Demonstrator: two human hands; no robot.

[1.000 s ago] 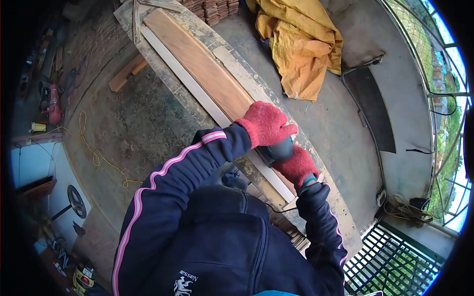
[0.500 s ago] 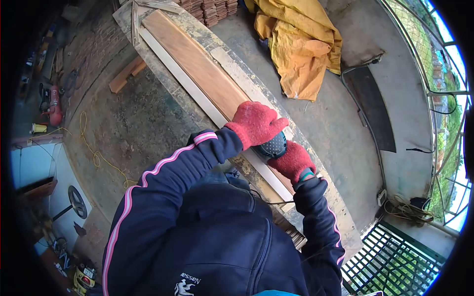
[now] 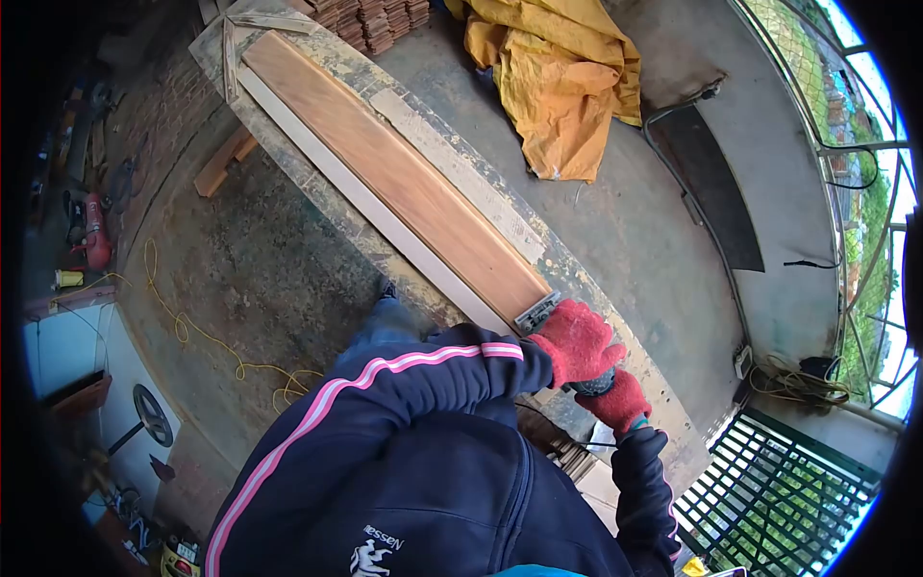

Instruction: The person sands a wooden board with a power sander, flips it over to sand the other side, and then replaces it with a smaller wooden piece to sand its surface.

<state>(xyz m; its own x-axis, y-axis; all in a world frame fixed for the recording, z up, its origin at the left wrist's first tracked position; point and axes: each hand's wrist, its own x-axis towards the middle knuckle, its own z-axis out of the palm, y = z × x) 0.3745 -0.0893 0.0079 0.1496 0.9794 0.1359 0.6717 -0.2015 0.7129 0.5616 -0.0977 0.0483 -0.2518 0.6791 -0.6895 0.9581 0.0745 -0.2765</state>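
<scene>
A dark hand-held power tool [image 3: 593,384] with a flat grey base [image 3: 536,312] rests at the near end of a long brown wooden board [image 3: 404,183]. My left hand [image 3: 575,342], in a red glove, is wrapped over the front of the tool, just behind its base. Behind it, my right hand [image 3: 618,399], also gloved in red, grips the rear of the tool. The board lies lengthwise on a worn workbench [image 3: 663,404], with a pale strip [image 3: 375,205] along its left side.
A yellow tarp [image 3: 558,96] hangs or lies beyond the bench, near stacked tiles [image 3: 361,21]. Wood pieces [image 3: 223,165] and a yellow cord [image 3: 202,337] are on the floor at left. A green grating [image 3: 779,490] is at lower right.
Both hands and the tool have moved down and right along the board to its near end. More of the board's surface shows, and the view has shifted slightly.
</scene>
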